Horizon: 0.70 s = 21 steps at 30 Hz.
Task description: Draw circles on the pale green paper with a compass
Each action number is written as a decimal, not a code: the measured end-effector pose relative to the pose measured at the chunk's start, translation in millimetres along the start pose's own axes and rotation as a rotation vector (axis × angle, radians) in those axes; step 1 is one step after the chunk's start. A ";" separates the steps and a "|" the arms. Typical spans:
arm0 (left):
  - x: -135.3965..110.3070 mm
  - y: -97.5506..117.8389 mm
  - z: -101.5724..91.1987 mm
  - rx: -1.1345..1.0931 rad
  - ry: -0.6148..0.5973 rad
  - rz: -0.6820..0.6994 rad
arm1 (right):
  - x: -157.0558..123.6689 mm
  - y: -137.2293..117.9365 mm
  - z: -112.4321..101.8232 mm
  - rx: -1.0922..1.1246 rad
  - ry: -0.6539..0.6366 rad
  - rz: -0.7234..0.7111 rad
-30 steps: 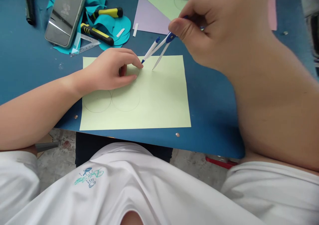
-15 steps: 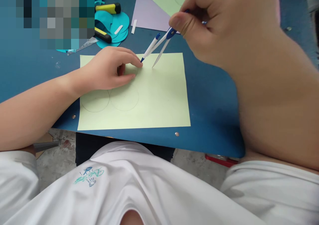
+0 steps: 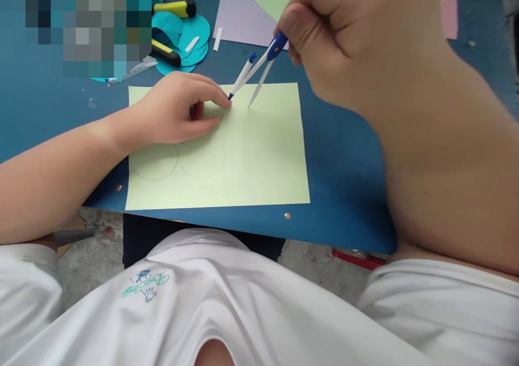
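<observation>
A pale green sheet of paper lies on the blue table, with pencilled circles at its lower left. My right hand pinches the top of a blue and white drawing compass. The needle leg stands on the sheet near its top edge, and the pencil leg reaches left toward my other fingertips. My left hand rests on the sheet's upper left with curled fingers pressing it down, nothing held in them.
Teal paper cut-outs and two yellow-and-black cutters lie at the back, beside a clear ruler. Lilac and green sheets lie behind the compass. The table's front edge runs just above my white shirt.
My right hand has turned the compass top slightly and the view has shifted a little. The needle point stays at the same spot on the sheet. The left hand has not moved.
</observation>
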State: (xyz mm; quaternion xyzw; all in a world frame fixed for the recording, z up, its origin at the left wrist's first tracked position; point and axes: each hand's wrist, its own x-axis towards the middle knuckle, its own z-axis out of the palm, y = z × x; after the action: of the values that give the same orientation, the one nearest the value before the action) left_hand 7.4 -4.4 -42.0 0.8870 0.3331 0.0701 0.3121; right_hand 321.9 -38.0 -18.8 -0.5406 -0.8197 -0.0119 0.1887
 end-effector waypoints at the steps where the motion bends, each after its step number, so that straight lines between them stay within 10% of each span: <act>1: -0.1 -0.1 -0.2 -0.005 0.001 0.001 | 0.0 -1.0 0.2 0.004 0.000 -0.010; 21: 0.5 -3.9 1.8 -0.037 0.026 0.004 | -7.0 -6.0 10.1 0.336 0.088 -0.101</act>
State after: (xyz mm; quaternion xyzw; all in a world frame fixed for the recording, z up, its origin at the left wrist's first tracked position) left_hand 6.3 -2.7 -45.8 0.8809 0.3338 0.0882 0.3238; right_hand 316.0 -44.4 -29.4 -0.4587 -0.8272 0.0921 0.3113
